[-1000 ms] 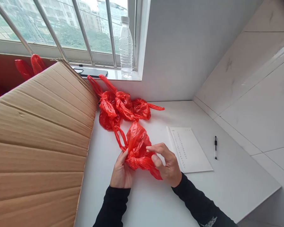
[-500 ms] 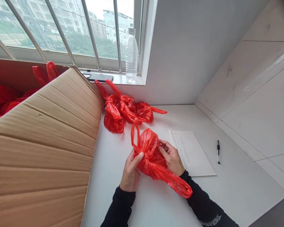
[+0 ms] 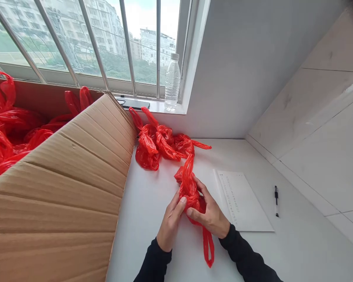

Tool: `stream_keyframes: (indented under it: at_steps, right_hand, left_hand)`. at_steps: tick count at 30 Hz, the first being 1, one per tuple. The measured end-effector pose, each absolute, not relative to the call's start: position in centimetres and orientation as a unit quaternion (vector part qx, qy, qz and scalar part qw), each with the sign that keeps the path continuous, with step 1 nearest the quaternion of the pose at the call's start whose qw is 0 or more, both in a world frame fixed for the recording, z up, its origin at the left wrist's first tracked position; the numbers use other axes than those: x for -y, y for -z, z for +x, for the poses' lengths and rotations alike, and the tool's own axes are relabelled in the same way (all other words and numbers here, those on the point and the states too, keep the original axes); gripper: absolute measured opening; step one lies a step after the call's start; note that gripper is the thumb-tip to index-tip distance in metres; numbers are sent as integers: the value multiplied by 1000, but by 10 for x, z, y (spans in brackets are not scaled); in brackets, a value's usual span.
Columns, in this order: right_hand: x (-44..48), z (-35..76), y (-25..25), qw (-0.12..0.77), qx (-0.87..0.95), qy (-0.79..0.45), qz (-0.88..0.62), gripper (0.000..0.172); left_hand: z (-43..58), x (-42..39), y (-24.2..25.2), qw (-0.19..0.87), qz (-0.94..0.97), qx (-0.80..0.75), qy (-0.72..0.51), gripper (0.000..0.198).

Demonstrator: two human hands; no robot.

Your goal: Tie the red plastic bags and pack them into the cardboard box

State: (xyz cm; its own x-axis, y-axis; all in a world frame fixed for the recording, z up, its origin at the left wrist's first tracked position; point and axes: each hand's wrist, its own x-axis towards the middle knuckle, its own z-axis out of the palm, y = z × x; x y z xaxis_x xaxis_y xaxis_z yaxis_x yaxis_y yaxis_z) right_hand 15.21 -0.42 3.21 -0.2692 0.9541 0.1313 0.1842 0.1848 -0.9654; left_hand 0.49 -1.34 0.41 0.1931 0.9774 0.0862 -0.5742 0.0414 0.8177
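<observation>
Between my two hands is a knotted red plastic bag (image 3: 189, 188), held just above the white table (image 3: 153, 219). My left hand (image 3: 171, 221) grips its left side, thumb on top near the knot. My right hand (image 3: 210, 211) wraps the right side, with the thumb at the front and fingers behind. One handle loop points up and away; another hangs down below my right hand. What the bag contains is hidden. Beyond it, several tied red bags (image 3: 164, 141) lie in a cluster against the wall.
A cardboard box (image 3: 85, 176) filled with red bags (image 3: 17, 125) stands on the left. To the right lie an open notebook (image 3: 247, 199) with written lines and a pen (image 3: 276, 201). A clear bottle (image 3: 172, 84) and a dark flat phone-like object (image 3: 135, 103) rest on the windowsill.
The bag has been turned in my hands, so its long handle now hangs downward instead of right. My right hand has come round to its front. The camera view has shifted left and slightly up.
</observation>
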Motion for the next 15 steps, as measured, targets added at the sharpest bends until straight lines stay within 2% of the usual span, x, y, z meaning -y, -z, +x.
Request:
stream_keyframes:
  at_steps: [6,12,15]
  right_hand:
    - [-4,158,-24,465,621,-409,-480,47]
    - [-12,166,-27,545,483,-467,-502,43]
    - [-19,165,-44,599,443,-445,-497,42]
  left_hand:
    - [4,12,0,705,391,-240,-541,50]
    - [6,13,-1,695,339,-271,-573,43]
    - [5,12,2,700,305,-288,-579,44]
